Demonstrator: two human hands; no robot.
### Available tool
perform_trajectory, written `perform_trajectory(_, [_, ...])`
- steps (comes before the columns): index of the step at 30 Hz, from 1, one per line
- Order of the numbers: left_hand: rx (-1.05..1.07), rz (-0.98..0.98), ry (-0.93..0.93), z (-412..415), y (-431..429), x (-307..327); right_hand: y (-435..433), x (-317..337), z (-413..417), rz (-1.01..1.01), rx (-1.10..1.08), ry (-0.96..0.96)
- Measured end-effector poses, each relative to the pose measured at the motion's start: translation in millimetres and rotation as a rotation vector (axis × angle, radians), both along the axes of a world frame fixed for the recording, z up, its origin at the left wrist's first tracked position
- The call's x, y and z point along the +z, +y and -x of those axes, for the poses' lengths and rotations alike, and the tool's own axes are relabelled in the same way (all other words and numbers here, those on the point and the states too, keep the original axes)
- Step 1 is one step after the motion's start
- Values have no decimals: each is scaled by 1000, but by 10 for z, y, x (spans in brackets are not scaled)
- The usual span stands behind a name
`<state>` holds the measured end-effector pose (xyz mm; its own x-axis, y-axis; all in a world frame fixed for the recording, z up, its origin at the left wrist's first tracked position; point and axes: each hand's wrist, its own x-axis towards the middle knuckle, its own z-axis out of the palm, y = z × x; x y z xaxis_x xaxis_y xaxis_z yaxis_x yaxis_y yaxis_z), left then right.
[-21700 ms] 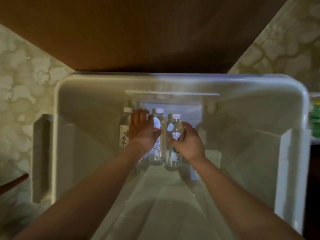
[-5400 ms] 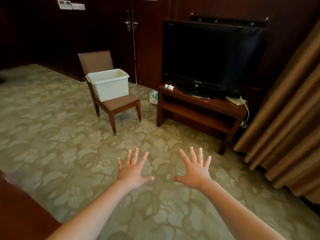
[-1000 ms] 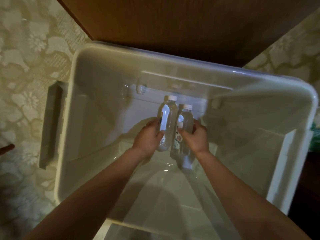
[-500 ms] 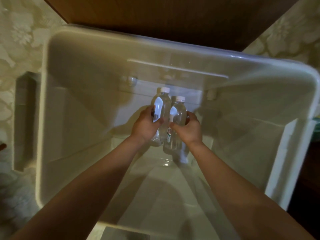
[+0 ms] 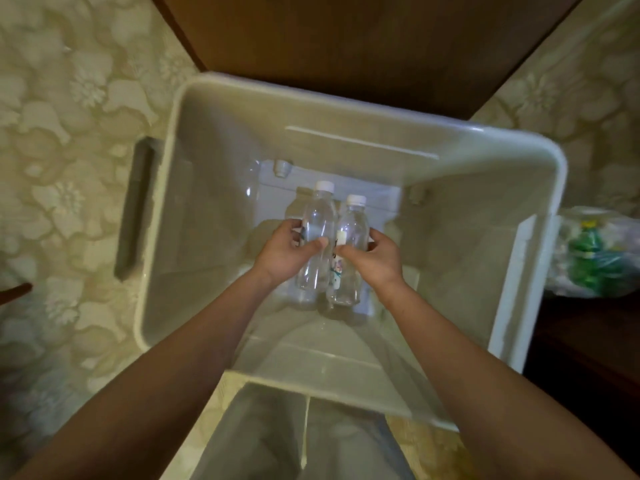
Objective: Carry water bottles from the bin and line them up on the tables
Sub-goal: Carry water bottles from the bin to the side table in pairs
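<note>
— Where are the water bottles found?

— Two clear bottles with white caps are seen in the middle of the frame, inside the pale bin (image 5: 467, 237). The left bottle (image 5: 320, 216) and the right bottle (image 5: 356, 225) are held side by side, touching, with the caps turned toward the top of the frame.

— How are the hands placed?

— The left hand (image 5: 282, 258) is wrapped round the left bottle at its middle, with the thumb laid across the front. The right hand (image 5: 377, 261) is curled round the right bottle in the same way, beside a label whose print cannot be read.

— Are the bottles lifted off the bin floor?

— That cannot be told; the bases are blurred against the bin's bottom.

— What is seen around the bin?

— A flowered carpet (image 5: 69, 98) is shown at the left and upper right. A brown wooden surface (image 5: 346, 36) is seen along the top, behind the far rim. A clear plastic bag (image 5: 595, 258) with something green inside is seen at the right edge, just beside the bin.
</note>
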<state>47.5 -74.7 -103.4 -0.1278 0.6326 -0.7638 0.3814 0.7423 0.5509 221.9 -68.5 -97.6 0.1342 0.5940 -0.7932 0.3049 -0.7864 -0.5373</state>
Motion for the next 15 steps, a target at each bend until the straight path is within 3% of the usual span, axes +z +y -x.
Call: perform_trajectory(15, [211, -180, -212, 372, -419, 1966, -115, 1823, 343, -112, 40, 192])
